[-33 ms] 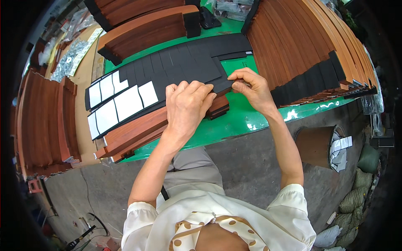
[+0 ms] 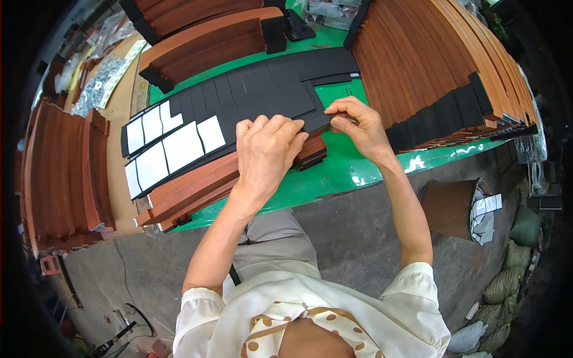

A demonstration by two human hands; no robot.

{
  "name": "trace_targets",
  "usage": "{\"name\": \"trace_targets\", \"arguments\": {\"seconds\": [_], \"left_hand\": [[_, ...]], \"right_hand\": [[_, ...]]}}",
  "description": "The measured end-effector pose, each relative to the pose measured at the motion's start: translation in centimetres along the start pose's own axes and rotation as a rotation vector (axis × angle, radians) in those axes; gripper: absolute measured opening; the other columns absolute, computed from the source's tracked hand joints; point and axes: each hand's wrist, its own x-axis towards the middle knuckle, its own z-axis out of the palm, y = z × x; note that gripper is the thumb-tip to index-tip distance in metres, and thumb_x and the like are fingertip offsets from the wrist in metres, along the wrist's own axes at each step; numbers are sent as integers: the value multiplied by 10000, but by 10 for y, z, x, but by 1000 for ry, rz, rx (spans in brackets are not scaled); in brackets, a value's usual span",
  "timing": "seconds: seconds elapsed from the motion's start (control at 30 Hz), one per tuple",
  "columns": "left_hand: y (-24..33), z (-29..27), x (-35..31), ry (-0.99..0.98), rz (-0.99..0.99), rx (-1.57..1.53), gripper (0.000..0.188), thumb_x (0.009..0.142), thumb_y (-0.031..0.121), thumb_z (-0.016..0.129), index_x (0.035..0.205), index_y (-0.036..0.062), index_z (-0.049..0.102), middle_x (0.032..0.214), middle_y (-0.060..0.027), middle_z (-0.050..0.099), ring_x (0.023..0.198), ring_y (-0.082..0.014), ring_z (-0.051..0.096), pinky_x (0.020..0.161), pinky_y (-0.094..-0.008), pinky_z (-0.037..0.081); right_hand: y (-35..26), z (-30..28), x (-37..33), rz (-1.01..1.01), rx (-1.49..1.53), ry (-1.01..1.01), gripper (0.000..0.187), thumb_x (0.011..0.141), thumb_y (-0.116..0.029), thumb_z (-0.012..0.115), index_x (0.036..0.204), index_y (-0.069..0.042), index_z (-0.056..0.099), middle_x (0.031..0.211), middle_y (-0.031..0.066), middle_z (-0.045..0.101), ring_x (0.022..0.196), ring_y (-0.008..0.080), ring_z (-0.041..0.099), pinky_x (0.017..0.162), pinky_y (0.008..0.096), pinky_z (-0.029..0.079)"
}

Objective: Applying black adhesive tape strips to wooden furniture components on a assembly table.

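My left hand (image 2: 268, 146) is closed over the upper of the brown wood-grain boards (image 2: 194, 185) at the table's near edge, its fingers curled and knuckles up. Just right of it, my right hand (image 2: 361, 125) pinches thumb and forefinger together beside a black piece (image 2: 319, 119) at the board's right end. Whatever lies between those fingertips is too small to make out. Beyond my hands spread overlapping black foam-like sheets (image 2: 239, 89). White backed pieces (image 2: 164, 158) lie at their left end.
Curved brown boards with black-covered ends (image 2: 418, 65) stand stacked at the right, with another stack (image 2: 215, 51) at the back. More brown boards (image 2: 59, 173) stand left. The green tabletop (image 2: 352, 170) shows near my right hand. A brown bin (image 2: 447, 206) with white scraps stands on the floor.
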Motion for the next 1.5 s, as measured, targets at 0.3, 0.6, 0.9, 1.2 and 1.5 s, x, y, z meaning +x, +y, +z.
{"name": "trace_targets", "arguments": {"seconds": [0.3, 0.6, 0.9, 1.2, 1.5], "left_hand": [[-2, 1, 1, 2, 6, -3, 155, 762, 132, 717, 901, 69, 689, 809, 6, 631, 708, -164, 519, 701, -329, 342], [-1, 12, -3, 106, 221, 142, 269, 752, 170, 590, 1016, 152, 641, 744, 16, 482, 685, -170, 485, 642, -341, 363], [-4, 12, -11, 162, 239, 153, 252, 750, 152, 595, 986, 73, 641, 754, -19, 474, 704, -174, 476, 611, -319, 352], [3, -84, -41, 127, 275, 39, 402, 762, 144, 636, 1153, 67, 591, 1089, -99, 605, 1035, -252, 580, 938, -465, 380], [-175, -191, -96, 121, -378, -176, 198, 812, 10, 638, 1009, 1, 647, 1017, -129, 657, 956, -305, 625, 832, -340, 490]], "right_hand": [[1, 2, 0, 23, 46, 13, 157, 841, -17, 632, 995, 0, 651, 986, 46, 599, 828, 107, 598, 680, 243, 539], [-9, 21, -11, 155, 52, 248, 286, 928, -191, 572, 1167, -39, 535, 983, 47, 570, 869, 98, 543, 749, 255, 466], [13, 50, -6, -24, -196, 485, 117, 964, -69, 460, 1062, -18, 501, 904, 22, 500, 815, 92, 477, 723, 220, 406], [-15, 5, 10, 125, -116, 362, 216, 974, -113, 497, 1162, -19, 549, 988, 19, 561, 846, 69, 507, 764, 207, 416], [-95, 125, 114, -417, -648, -375, 129, 831, -55, 620, 952, -17, 640, 898, 122, 651, 834, 242, 640, 742, 320, 500]]}}
